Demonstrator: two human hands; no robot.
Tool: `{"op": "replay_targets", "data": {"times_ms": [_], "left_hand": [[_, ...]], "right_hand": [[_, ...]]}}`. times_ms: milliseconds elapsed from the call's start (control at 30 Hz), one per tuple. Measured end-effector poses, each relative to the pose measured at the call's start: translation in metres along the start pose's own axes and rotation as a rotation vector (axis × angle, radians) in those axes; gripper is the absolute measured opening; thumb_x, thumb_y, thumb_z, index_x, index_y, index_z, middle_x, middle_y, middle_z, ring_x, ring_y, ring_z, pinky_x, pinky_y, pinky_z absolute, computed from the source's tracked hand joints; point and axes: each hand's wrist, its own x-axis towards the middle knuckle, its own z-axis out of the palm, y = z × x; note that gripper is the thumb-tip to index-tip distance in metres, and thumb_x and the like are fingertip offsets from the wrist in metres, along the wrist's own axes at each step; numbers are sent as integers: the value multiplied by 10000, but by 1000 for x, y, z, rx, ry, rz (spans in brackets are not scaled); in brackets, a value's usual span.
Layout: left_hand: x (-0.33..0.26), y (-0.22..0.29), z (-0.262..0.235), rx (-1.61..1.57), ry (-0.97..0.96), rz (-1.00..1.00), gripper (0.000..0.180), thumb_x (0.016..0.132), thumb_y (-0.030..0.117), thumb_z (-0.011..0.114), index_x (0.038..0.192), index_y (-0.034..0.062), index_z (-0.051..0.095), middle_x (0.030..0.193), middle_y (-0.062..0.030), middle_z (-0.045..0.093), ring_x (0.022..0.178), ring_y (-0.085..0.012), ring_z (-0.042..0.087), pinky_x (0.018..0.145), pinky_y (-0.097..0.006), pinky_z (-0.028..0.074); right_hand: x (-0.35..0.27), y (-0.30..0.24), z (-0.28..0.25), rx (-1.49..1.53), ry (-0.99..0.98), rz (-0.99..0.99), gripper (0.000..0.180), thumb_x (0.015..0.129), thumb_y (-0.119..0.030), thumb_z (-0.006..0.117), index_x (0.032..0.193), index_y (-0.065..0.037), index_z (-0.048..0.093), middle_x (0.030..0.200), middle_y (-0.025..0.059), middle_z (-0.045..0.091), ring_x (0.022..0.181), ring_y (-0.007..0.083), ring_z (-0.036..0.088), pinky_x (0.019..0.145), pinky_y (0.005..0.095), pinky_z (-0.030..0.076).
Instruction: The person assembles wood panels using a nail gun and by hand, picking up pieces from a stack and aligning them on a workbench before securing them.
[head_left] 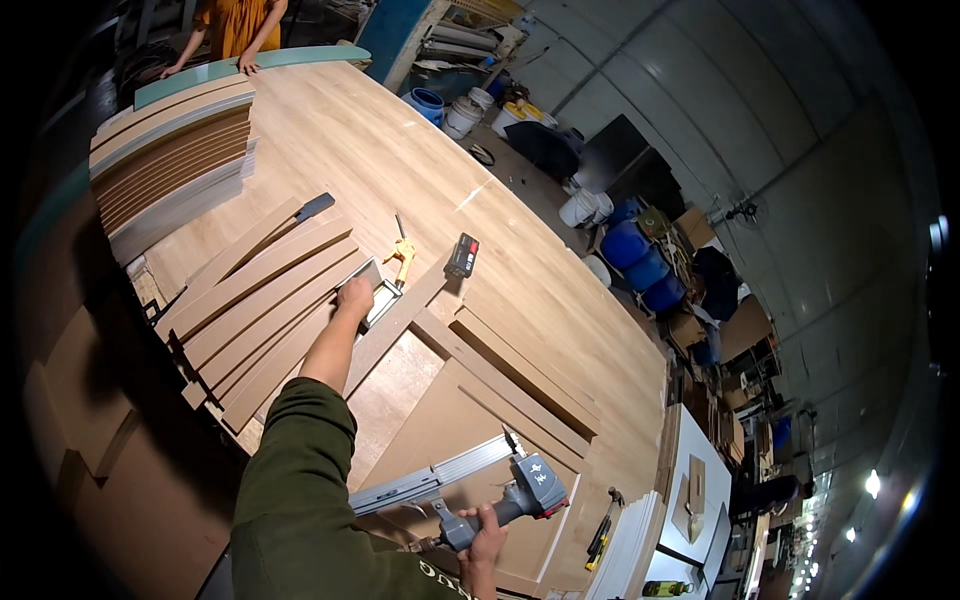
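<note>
While the left hand [354, 297] presses closed on a small metal square [380, 300] lying across the curved wooden strips [265, 300], the right hand [487, 535] grips the handle of a grey nail gun [520, 490], held low over the wooden surface [400, 160], well apart from the left. Yellow clamp [402, 255] and black tape measure [462, 254] lie just beyond the square. Another person's hands rest at the far edge. Risks, judged: strips are loosely fanned, so pressure from the reaching arm could shift them; the gun's magazine hangs near loose boards [520, 375] and could knock them; a finger near the trigger could discharge it.
</note>
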Motion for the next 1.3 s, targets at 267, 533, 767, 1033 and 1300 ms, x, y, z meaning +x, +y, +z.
{"op": "replay_targets", "data": {"times_ms": [267, 533, 767, 1033, 1300], "left_hand": [[-7, -4, 0, -1, 54, 80, 207, 803, 68, 545, 891, -6, 717, 987, -260, 677, 943, -387, 671, 824, -458, 545], [-25, 13, -3, 60, 9, 133, 177, 784, 82, 590, 880, 6, 718, 993, -222, 676, 932, -383, 667, 816, -457, 546], [-42, 7, 6, 117, 107, 295, 150, 834, 89, 571, 886, 1, 680, 1047, -225, 633, 904, -397, 664, 800, -459, 543], [-2, 4, 15, 282, 103, 191, 204, 842, 103, 556, 929, -9, 702, 989, -185, 684, 899, -330, 690, 743, -422, 557], [-44, 15, -13, 159, 206, 367, 134, 817, 75, 562, 913, 30, 643, 982, -166, 616, 835, -373, 668, 752, -484, 539]], "right_hand": [[-7, 1, -3, -36, 25, -12, 182, 879, -35, 589, 1009, -44, 462, 730, 83, 543, 646, 202, 590, 640, 385, 561], [-5, -3, -3, -115, 25, -49, 210, 872, -61, 602, 1024, -27, 461, 713, 94, 553, 635, 225, 601, 633, 383, 558], [-4, -4, 1, -39, 17, 9, 140, 885, 0, 566, 971, -37, 463, 753, 75, 533, 668, 183, 586, 648, 378, 563], [-2, -5, 9, -73, 30, 10, 154, 880, -25, 590, 975, -34, 469, 739, 86, 554, 651, 196, 593, 647, 383, 565], [0, -6, 0, -59, -4, -10, 164, 875, -34, 604, 970, -37, 470, 736, 88, 563, 650, 194, 602, 653, 380, 570]]}}
